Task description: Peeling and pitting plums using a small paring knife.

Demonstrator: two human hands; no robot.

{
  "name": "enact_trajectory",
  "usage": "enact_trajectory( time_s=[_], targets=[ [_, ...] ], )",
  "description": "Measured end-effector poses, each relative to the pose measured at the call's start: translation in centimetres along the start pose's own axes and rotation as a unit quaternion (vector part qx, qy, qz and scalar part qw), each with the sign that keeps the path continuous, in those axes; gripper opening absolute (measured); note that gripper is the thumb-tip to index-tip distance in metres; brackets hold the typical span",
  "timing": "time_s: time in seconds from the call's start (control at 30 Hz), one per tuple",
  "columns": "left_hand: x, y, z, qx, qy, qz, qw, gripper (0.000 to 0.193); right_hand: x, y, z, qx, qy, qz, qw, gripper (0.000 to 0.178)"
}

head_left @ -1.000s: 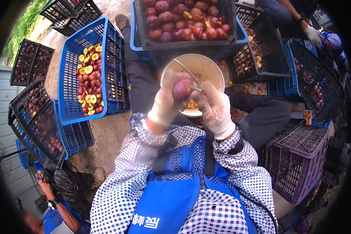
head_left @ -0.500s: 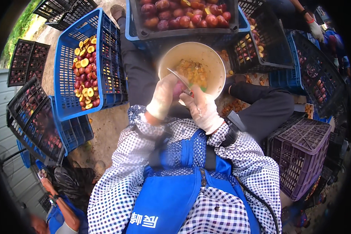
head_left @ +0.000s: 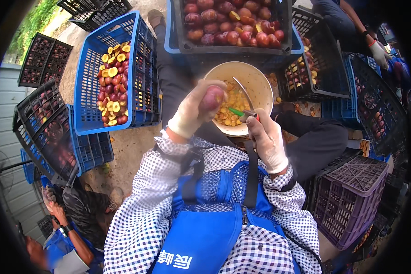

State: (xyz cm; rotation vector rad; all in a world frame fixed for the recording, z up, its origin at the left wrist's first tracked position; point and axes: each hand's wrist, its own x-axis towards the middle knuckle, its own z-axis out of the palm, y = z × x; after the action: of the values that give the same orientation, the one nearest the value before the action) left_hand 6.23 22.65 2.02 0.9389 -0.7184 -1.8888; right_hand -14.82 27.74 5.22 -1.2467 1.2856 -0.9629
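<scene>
A reddish-purple plum [head_left: 212,98] is gripped in my gloved left hand [head_left: 190,109], held up over the near left rim of a cream-coloured bucket [head_left: 264,86]. In my gloved right hand [head_left: 269,139] is a knife [head_left: 244,91] with a thin curved blade pointing up and away to the left; its handle is mostly hidden by my fingers. Plum and blade are apart. Inside the bucket lie many yellow-orange plum pits and scraps [head_left: 230,112]. Something green [head_left: 235,111] shows beside the knife, though I cannot tell whether it is part of it.
A black crate [head_left: 233,49] of whole plums stands beyond the bucket. To the left, a blue crate [head_left: 137,68] holds halved plums [head_left: 114,86]. Black crates [head_left: 322,89] and a purple crate [head_left: 347,205] stand on the right. Other people sit at lower left and upper right.
My hands have drawn apart: the knife has come away from the plum and moved right with my right hand. The plum is now turned more into view. The whole view has shifted slightly.
</scene>
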Motion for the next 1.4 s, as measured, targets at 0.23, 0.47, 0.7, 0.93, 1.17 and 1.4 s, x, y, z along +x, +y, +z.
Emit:
enact_trajectory(
  time_s=[0.23,0.47,0.7,0.93,1.17,1.4],
  targets=[
    [-1.0,-0.2,0.7,-0.105,-0.106,0.027,0.989,0.069,-0.4,-0.1,1.8,-0.119,0.030,-0.064,0.990,0.018],
    [-1.1,-1.6,0.5,-0.135,-0.087,0.027,0.987,0.067,-0.6,0.1,2.9,-0.206,0.062,-0.107,0.971,0.021],
    [-1.6,-0.5,1.7,0.020,-0.044,0.018,0.999,0.064,-0.7,1.4,3.9,-0.271,0.087,-0.099,0.954,0.019],
    [-0.5,-2.4,2.2,-0.010,0.006,0.070,0.997,0.050,1.2,1.7,4.2,-0.189,0.056,-0.130,0.972,0.018],
    [-1.3,1.1,3.2,0.494,0.078,0.190,0.845,0.042,2.2,2.5,1.9,-0.137,-0.045,-0.144,0.979,0.011],
    [-0.5,-1.3,4.4,0.009,0.034,0.077,0.996,0.046,1.9,3.9,4.6,-0.009,0.007,-0.132,0.991,0.015]
  ],
)
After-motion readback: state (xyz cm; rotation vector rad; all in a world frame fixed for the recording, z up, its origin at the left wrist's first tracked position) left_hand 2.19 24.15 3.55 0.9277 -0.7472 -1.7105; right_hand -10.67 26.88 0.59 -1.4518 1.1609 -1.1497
